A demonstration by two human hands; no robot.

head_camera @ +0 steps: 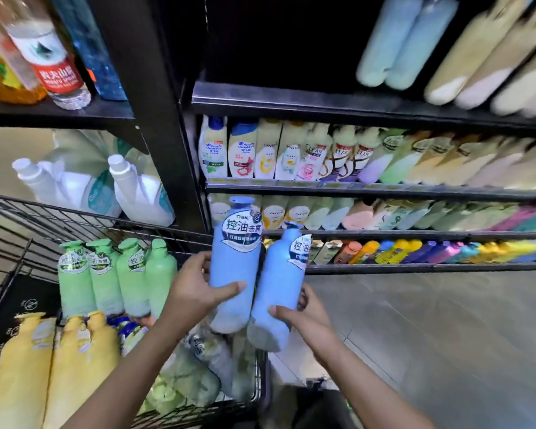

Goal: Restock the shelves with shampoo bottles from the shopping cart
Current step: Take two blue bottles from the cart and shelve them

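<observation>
My left hand (195, 289) grips a blue shampoo bottle (234, 261) upright, above the right end of the wire shopping cart (75, 218). My right hand (304, 311) grips a second blue shampoo bottle (279, 280) right beside the first; the two bottles touch. Both are held in front of the lower shelves (384, 235), which are full of shampoo bottles. On the top shelf (322, 103) stand light blue bottles (406, 41) at the right, with dark bare space to their left.
Green bottles (115, 274) and yellow bottles (53, 366) stand in the cart, with more lying at its bottom. White detergent jugs (136, 193) and drink bottles (44, 48) fill the left shelving unit. Grey floor (446, 335) lies to the right.
</observation>
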